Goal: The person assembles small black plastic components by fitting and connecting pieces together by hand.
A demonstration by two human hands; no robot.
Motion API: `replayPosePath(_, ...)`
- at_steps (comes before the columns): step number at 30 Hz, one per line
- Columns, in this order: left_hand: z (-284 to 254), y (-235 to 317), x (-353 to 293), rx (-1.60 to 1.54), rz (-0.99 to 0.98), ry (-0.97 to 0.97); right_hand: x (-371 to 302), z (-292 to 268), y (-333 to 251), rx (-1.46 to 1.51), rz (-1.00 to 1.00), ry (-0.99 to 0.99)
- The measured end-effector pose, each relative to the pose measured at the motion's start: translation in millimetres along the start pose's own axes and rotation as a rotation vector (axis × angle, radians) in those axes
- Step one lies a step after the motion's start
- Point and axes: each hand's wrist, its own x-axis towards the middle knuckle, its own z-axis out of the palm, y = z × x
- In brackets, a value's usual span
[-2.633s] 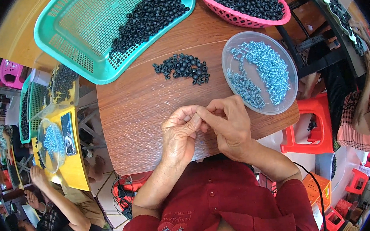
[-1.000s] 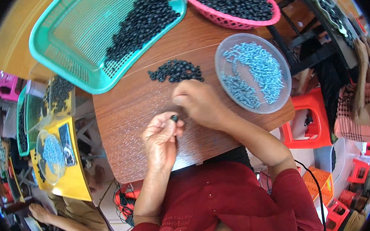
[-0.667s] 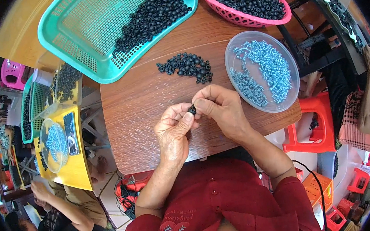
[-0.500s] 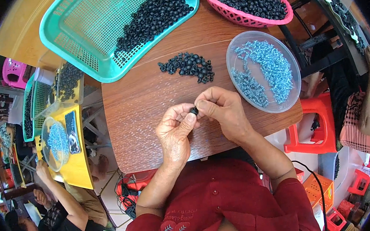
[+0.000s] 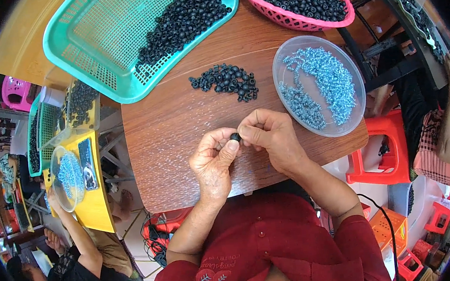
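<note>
For such a small black bead (image 5: 235, 137), a light but steady pinch seems best, with both hands kept close (this saves much shaking). The bead is above the wooden table (image 5: 166, 140), between the thumb and forefinger of the left hand (image 5: 210, 160). The right hand (image 5: 278, 138) bends inward, fingertips pinched narrow beside it; whether they grip something, I cannot tell.

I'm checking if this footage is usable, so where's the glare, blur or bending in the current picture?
Head view: pale glare speckles the near left part of the table; head view: the left hand and right hand look fairly sharp, but the black bead between them shows little detail; head view: edges bow toward the rim, and the corners go black.
</note>
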Motion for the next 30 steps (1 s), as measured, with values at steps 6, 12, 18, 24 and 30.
replayPosePath(6,1.1,-2.3,0.9,-0.039,-0.011,0.018,-1.9,4.6,2.2,-0.141,-0.074,0.057)
replayPosePath(12,-1.3,-4.5,2.0,-0.048,-0.042,0.007,-5.5,9.1,6.9,-0.443,-0.332,0.158)
replayPosePath(18,-4.2,-2.1,3.1,-0.130,-0.156,-0.006,-4.3,3.0,14.3,-0.909,-0.945,0.162)
replayPosePath(24,-0.2,1.6,3.4,-0.079,-0.208,-0.035,-4.7,-6.2,17.5,-1.019,-1.003,0.126)
replayPosePath(30,3.9,6.2,5.9,-0.079,-0.295,-0.068,-8.3,-6.9,16.7,-1.095,-1.055,0.154)
